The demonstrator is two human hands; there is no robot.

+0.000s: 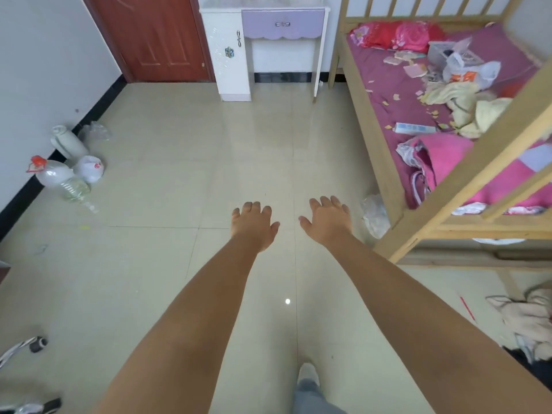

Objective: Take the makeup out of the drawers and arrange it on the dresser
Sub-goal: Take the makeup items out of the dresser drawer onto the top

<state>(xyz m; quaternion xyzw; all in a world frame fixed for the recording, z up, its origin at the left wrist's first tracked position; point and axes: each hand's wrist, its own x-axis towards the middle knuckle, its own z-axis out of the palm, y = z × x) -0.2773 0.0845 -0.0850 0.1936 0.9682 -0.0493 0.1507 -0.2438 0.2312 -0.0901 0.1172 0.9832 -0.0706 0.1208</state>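
Note:
A white dresser [234, 55] stands against the far wall, across the tiled floor from me. Its purple drawer [282, 24] with a metal handle is closed, and a white cabinet door sits to the drawer's left. No makeup shows. My left hand [254, 227] and my right hand [327, 222] are stretched out in front of me over the floor, palms down, fingers relaxed, holding nothing. Both hands are far short of the dresser.
A wooden bunk bed [370, 138] with a purple sheet, pink bedding and scattered clutter fills the right side. Bottles [59, 177] and plastic bags line the left wall. A brown door [155, 37] is left of the dresser. Clothes [525, 318] lie at lower right.

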